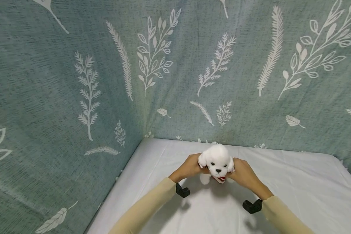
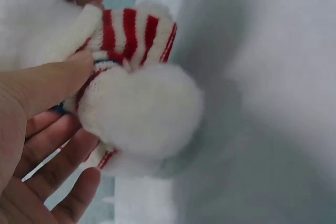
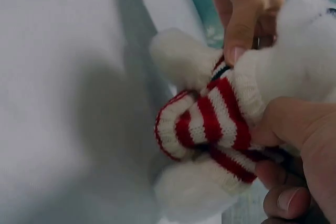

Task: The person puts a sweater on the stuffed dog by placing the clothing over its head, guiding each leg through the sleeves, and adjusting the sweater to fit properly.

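Item: white plush dog (image 1: 217,160), fluffy, black eyes and nose, wearing a red-and-white striped knit garment (image 3: 210,124); held upright just above the white sheet (image 1: 295,182), near the bed's far edge and facing the wearer. Left hand (image 1: 190,167) grips the toy's flank, thumb (image 2: 50,80) pressed against the knit hem, fingers curled underneath. Right hand (image 1: 243,174) holds the opposite side, its thumb (image 3: 294,124) pinching the striped fabric against the body. The two-sided grip appears meant to steady the soft toy while the garment is handled. Background: teal fabric backdrop (image 1: 76,81) with white leaf print, meeting at the bed's far left corner. No label, tag or readable writing is visible, though the garment's underside is hidden.
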A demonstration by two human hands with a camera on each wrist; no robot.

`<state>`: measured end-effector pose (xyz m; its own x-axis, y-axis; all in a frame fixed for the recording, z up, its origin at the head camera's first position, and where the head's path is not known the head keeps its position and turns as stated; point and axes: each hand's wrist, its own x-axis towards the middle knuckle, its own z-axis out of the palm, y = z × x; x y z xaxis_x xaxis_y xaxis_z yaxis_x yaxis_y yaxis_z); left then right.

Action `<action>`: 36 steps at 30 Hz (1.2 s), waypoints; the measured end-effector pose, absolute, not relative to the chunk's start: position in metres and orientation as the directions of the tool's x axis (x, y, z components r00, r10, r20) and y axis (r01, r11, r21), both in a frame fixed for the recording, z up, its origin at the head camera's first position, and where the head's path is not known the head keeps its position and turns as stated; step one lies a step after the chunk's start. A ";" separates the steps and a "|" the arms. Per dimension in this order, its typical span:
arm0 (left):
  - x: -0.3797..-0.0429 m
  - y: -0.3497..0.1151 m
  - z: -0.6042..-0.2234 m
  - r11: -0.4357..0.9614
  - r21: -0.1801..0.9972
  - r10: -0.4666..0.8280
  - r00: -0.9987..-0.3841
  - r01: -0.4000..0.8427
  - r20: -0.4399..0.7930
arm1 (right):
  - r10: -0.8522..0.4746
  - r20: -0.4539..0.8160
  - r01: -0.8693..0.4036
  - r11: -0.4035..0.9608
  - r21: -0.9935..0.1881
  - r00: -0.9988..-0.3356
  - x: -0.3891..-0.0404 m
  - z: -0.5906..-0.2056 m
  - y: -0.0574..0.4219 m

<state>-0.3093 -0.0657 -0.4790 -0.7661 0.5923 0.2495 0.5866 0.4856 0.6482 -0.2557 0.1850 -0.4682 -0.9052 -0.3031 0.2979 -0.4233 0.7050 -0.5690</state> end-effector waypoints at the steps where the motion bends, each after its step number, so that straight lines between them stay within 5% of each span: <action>1: -0.309 -0.064 -0.479 0.487 0.647 0.586 -0.769 0.587 0.257 | -0.308 0.297 -0.427 0.699 -0.574 -0.904 -0.257 -0.469 0.187; 36: -0.307 -0.076 -0.486 0.561 0.631 0.590 -0.794 0.536 0.150 | -0.311 0.147 -0.331 0.700 -0.633 -0.939 -0.256 -0.489 0.208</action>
<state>-0.3066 -0.0758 -0.4862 -0.7937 0.5895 0.1500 0.5360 0.5610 0.6308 -0.2559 0.2081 -0.4891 -0.9389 -0.3112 0.1468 -0.3310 0.7001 -0.6327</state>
